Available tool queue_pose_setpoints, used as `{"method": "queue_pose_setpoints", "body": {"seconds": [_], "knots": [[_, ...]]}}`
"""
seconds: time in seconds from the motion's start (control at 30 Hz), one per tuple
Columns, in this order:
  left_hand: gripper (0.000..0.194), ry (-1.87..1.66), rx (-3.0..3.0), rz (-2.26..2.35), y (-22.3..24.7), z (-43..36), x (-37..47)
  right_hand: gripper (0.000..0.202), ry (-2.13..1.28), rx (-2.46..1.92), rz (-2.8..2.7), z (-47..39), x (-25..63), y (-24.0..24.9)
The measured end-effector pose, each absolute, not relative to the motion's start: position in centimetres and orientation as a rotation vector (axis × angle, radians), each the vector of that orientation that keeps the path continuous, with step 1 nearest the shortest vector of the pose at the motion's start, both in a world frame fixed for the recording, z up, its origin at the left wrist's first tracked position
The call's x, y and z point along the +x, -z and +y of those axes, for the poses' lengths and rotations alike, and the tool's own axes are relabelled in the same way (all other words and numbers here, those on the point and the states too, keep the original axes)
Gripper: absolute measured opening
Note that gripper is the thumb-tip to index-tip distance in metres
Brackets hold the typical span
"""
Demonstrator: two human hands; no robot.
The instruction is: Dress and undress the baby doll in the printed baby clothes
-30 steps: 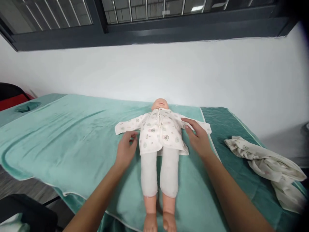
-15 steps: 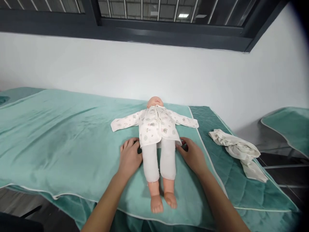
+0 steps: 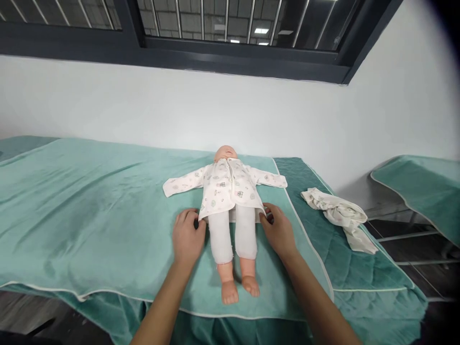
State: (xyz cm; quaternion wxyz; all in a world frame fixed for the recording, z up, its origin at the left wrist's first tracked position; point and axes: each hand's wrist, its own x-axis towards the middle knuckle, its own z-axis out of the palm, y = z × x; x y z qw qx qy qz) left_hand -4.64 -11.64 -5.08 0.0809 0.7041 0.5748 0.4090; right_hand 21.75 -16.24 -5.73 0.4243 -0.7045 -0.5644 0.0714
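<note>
A baby doll (image 3: 226, 153) lies on its back on a green blanket (image 3: 108, 215), head toward the wall and bare feet toward me. It wears a white printed baby jacket (image 3: 219, 187) with both sleeves spread sideways; the legs are white down to the shins. My left hand (image 3: 189, 235) is closed in a pinch at the jacket's lower left corner. On the other side, my right hand (image 3: 278, 230) pinches the lower right corner between thumb and fingers. Both hands rest low beside the doll's thighs.
A crumpled white printed garment (image 3: 341, 215) lies on the darker quilted cover (image 3: 312, 230) to the right. Behind the bed rise a white wall (image 3: 143, 105) and a dark window frame (image 3: 233, 60). Another green-covered surface (image 3: 424, 187) stands at the far right.
My left hand has taken hold of the jacket's left hem corner, which is now drawn outward and down. My right hand stays at the right corner. The camera view has shifted slightly.
</note>
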Motion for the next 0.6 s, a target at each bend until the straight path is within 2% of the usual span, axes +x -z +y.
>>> {"method": "queue_pose_setpoints", "body": {"seconds": [0.03,0.1,0.17,0.37,0.6], "knots": [[0.005,-1.261,2.103,1.690,5.1,-11.6,-4.6,0.036,-0.134,-1.720,-1.432,-16.2,21.7,5.8],[0.024,-1.339,2.120,1.571,5.1,-11.5,-4.6,0.045,-0.024,-1.623,-1.497,-15.9,21.4,5.5],[0.033,-1.357,2.156,1.433,5.1,-11.6,-4.6,0.050,0.067,-1.513,-1.594,-15.6,21.0,4.7],[0.014,-1.342,2.116,1.353,5.1,-11.9,-4.7,0.057,0.103,-1.300,-1.885,-14.2,20.1,1.7],[0.007,-1.383,1.998,1.330,5.0,-12.0,-4.9,0.053,-0.047,-1.137,-1.970,-15.0,20.2,3.4]]}}
